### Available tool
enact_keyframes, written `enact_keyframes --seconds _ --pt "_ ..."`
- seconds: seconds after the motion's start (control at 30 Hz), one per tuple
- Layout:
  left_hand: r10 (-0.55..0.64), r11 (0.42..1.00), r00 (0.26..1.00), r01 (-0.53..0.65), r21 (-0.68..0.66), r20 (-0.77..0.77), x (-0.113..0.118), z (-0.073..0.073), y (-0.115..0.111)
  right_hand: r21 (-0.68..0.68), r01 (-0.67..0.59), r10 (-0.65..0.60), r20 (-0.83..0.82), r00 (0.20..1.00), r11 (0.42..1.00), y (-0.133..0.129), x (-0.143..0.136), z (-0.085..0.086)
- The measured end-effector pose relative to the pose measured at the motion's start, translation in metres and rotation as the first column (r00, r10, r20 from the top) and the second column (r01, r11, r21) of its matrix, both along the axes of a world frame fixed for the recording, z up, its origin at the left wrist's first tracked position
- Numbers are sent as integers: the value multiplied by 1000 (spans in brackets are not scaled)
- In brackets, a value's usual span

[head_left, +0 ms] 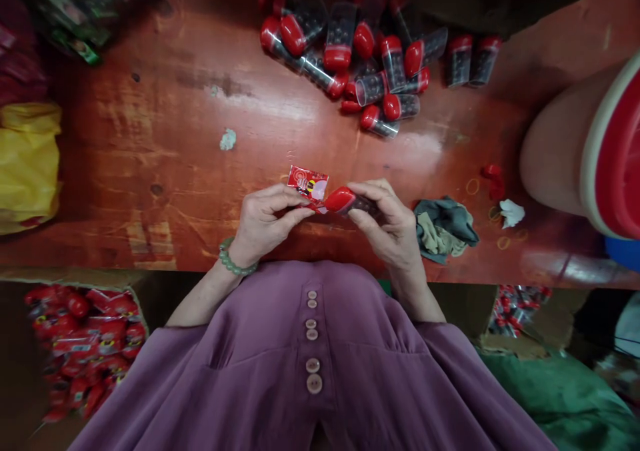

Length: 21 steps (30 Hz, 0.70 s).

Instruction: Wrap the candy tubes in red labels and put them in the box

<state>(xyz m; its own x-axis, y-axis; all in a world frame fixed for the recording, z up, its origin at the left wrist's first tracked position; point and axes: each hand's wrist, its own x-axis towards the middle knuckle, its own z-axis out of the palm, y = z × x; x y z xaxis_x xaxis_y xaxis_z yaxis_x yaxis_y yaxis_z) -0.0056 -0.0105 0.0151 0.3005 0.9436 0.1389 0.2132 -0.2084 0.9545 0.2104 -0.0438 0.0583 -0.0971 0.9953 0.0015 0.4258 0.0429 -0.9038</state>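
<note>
Between thumb and fingers my left hand pinches a red printed plastic packet, whose upper part stands out past the fingertips. A bead bracelet circles that wrist. My right hand is closed around a clear tube of dark balls with a red cap. The cap points left and meets the lower edge of the packet; I cannot tell whether it is inside the packet's mouth. Both hands are just above the table's near edge.
Several red-capped tubes lie heaped at the back. A crumpled grey-green cloth is beside my right hand. A large bucket stands right, a yellow bag left. Below the edge, a cardboard box holds red packed items.
</note>
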Motion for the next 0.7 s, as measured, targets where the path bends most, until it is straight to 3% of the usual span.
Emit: enact_keyframes --seconds 0.2,0.4,0.57,0.7 --pt "-55 997 998 57 -51 33 -2 4 1 63 -199 183 200 963 978 2 1 4" --pt "-150 985 989 150 -79 8 0 -1 -1 -55 -335 333 336 881 941 4 4 7" --pt "-208 978 977 207 -24 -54 3 -6 -2 -184 -428 466 330 821 885 13 4 7" --pt "-251 963 968 248 -103 -26 2 -7 0 -217 -478 521 233 821 851 20 3 3"
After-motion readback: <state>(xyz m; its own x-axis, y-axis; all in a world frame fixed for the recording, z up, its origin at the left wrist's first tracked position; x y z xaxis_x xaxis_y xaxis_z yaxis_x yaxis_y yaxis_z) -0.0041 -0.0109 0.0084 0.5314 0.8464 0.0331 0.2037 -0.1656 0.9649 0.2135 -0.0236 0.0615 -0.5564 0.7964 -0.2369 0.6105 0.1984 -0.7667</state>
